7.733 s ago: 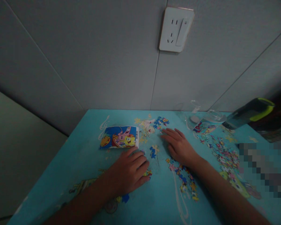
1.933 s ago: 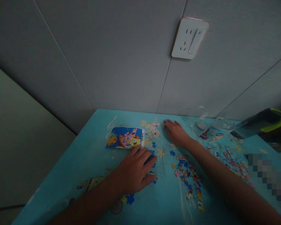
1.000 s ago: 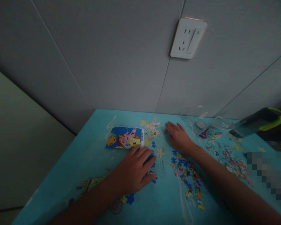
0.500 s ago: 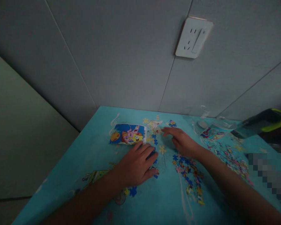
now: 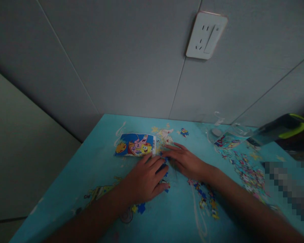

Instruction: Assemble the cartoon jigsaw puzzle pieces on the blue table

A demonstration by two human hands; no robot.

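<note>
My left hand [image 5: 148,177] lies flat with its fingers spread, covering part of a group of joined blue jigsaw pieces [image 5: 141,208]. Its fingertips reach the lower edge of a cartoon picture card [image 5: 134,145]. Close by on the right, my right hand [image 5: 186,162] stretches its fingers toward that same group, touching or nearly touching a blue piece beside the card. Whether anything lies under those fingertips is hidden. Loose pieces [image 5: 202,194] are spread below my right wrist, and a small cluster of pieces [image 5: 184,132] sits beyond that hand.
A larger pile of loose jigsaw pieces [image 5: 250,172] spreads to the right. Behind it stand a clear plastic container [image 5: 229,139] and a dark object with a yellow-green edge [image 5: 281,130]. The turquoise printed table [image 5: 73,175] meets a grey wall with a socket [image 5: 206,35].
My right hand has moved left and nearer, from the upper printed figure to the blue pieces by my left hand. The left hand stays in place; the view has shifted slightly.
</note>
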